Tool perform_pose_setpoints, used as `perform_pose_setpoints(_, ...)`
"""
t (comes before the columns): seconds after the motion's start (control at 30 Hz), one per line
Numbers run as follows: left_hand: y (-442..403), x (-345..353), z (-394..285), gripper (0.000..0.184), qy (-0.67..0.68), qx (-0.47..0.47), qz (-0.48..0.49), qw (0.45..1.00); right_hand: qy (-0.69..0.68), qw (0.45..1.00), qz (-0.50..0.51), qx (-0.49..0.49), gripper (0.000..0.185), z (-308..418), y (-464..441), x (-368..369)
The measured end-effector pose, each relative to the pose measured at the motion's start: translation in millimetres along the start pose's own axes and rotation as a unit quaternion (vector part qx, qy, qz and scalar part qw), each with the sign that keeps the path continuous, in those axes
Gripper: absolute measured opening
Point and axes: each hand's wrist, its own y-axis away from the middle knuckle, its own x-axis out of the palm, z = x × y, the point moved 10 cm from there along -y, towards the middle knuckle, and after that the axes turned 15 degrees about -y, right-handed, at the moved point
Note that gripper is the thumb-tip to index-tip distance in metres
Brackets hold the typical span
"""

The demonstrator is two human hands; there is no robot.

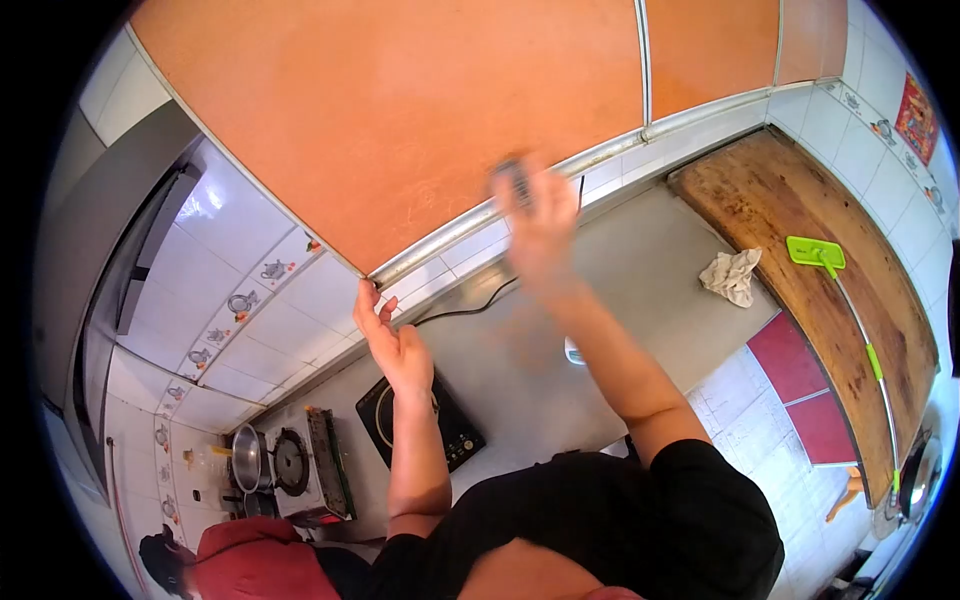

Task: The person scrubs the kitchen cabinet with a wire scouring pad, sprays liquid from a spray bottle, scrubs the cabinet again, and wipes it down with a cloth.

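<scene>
Both my arms reach up to an orange cabinet door (pixel 400 110) above a metal counter. My left hand (pixel 393 335) has its fingers raised and apart, the fingertips touching the metal-edged lower left corner of the cabinet. Nothing shows in its palm. My right hand (pixel 540 220), blurred by motion, holds a dark grey scrubbing pad (pixel 514 184) against or just in front of the lower part of the orange door, above its metal rail (pixel 440 255). Whether the pad presses on the surface cannot be made out.
Below lie a black induction cooktop (pixel 455 430) with a cable and a gas stove (pixel 310 465) with a pot (pixel 248 458). A person in red (pixel 250 560) stands at lower left. At right, a crumpled cloth (pixel 733 276) and green-headed mop (pixel 815 252) rest by a wooden board (pixel 760 190).
</scene>
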Motion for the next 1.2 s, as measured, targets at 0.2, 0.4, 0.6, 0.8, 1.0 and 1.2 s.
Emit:
perform_pose_setpoints(0.2,0.2,0.6,-2.7,0.081,-0.002,0.009,-0.007,1.000,-0.059,0.998,-0.016,-0.020,0.050,34.8,8.6,16.4)
perform_pose_setpoints(0.4,-0.9,2.3,-4.1,0.088,-0.018,0.012,0.016,1.000,0.078,0.992,-0.056,0.077,0.046,-34.9,-1.0,-27.6)
perform_pose_setpoints(0.6,1.2,3.8,-3.1,0.086,-0.012,0.011,0.002,1.000,-0.005,1.000,-0.006,-0.021,0.048,10.7,6.1,-6.3)
perform_pose_setpoints(0.8,1.5,4.7,-7.5,0.085,-0.025,0.012,0.002,1.000,0.054,0.996,-0.024,0.072,0.039,-20.9,-4.6,-27.8)
perform_pose_setpoints(1.0,0.8,3.8,-5.5,0.084,-0.022,0.014,-0.005,1.000,0.074,0.997,-0.031,-0.001,0.040,-40.8,-1.2,-36.6)
perform_pose_setpoints(1.2,0.9,5.2,-2.0,0.082,-0.021,0.003,-0.024,0.999,0.057,0.996,-0.038,0.059,0.045,-43.1,-11.3,-34.3)
